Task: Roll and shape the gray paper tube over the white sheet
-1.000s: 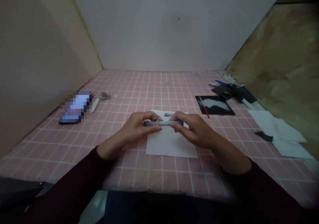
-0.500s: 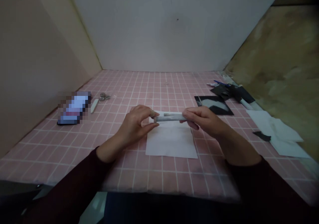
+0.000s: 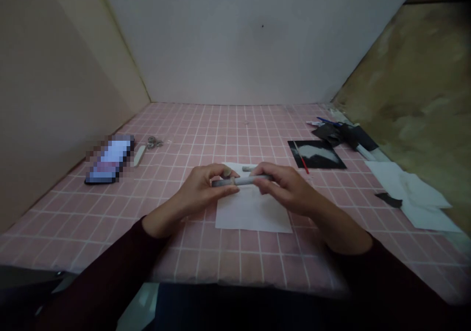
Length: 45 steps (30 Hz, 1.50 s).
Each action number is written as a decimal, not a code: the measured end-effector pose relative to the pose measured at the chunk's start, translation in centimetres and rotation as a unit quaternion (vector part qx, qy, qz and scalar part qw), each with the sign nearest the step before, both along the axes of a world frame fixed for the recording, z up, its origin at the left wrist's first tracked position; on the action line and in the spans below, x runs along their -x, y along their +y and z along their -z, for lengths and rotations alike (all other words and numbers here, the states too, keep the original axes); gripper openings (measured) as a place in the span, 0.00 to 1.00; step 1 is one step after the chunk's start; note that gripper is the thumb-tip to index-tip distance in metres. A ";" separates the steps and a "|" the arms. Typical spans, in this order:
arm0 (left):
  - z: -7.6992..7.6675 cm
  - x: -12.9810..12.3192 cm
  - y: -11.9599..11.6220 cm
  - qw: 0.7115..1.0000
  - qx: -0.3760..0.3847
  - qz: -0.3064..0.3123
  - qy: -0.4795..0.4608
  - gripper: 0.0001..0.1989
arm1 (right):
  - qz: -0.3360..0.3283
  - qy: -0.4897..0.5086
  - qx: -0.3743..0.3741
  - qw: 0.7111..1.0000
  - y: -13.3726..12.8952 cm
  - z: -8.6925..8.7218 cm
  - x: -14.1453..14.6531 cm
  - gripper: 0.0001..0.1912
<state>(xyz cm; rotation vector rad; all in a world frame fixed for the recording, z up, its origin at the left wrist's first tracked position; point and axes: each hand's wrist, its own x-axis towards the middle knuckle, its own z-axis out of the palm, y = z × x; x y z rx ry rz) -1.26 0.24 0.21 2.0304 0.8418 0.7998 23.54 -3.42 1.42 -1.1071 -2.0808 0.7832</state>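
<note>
Here the slim grey cylindrical rod [image 3: 244, 180] is pinched by left hand [image 3: 198, 189] and right hand [image 3: 289, 188] alike, crosswise above the white paper sheet [image 3: 253, 212], its left end framed inside the left grip!

Remotely, I log a pink gridded tablecloth [image 3: 206, 135] bearing a phone [image 3: 110, 159] (screen lit), pale strip [image 3: 139, 155], white sheet [image 3: 253, 213], black sheet [image 3: 326, 164] and, at right, white papers [image 3: 423, 191].

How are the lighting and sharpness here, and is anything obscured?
Head view: dim overall, darkest beneath the pink white-checked tablecloth; the black-edged rectangular phone, also in the head view, is partly masked by coarse pixel blocks; head view: the slim grey cylindrical rod in the left hand and right hand looks soft, its surface detail unclear.
</note>
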 end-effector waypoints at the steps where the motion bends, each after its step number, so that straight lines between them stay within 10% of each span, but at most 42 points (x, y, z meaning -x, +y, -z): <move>1: -0.1 0.0 -0.1 0.999 0.034 0.006 -0.005 0.09 | -0.007 -0.007 -0.014 1.000 -0.1 0.0 0.1 0.08; 25: -0.3 0.0 0.3 0.987 0.157 0.028 -0.031 0.09 | -0.030 -0.040 -0.144 0.988 -0.2 -0.2 -0.1 0.05; 34: 0.0 -0.2 -0.1 0.997 -0.068 -0.002 0.043 0.07 | -0.010 -0.019 -0.048 0.999 -0.2 0.0 0.2 0.09; 45: 0.4 -0.5 -0.1 0.944 -0.326 0.001 0.052 0.08 | -0.040 0.098 0.166 0.981 0.6 0.8 0.4 0.23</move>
